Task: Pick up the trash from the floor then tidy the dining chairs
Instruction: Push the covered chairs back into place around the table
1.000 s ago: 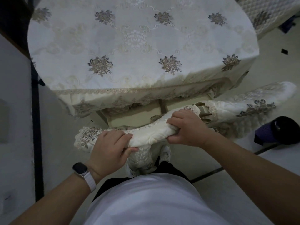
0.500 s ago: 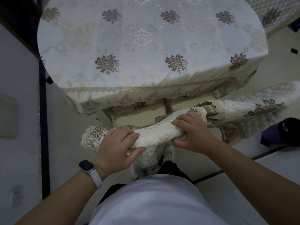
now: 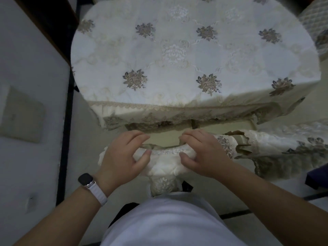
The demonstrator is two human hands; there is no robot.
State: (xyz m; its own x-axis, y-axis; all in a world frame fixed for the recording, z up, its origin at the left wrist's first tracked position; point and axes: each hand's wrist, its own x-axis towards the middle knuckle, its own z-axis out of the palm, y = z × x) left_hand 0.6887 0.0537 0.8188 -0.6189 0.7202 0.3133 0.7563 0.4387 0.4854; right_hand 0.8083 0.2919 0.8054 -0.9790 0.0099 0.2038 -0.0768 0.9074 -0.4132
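Here my left hand [image 3: 122, 157] and right hand [image 3: 204, 153] clasp the chair [image 3: 165, 159] by its top, where the soft cover may slip over a stiff, probably heavy frame.

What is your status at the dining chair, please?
Left hand and right hand both grip the chair back. It stands at the table. Close on the right: second chair.
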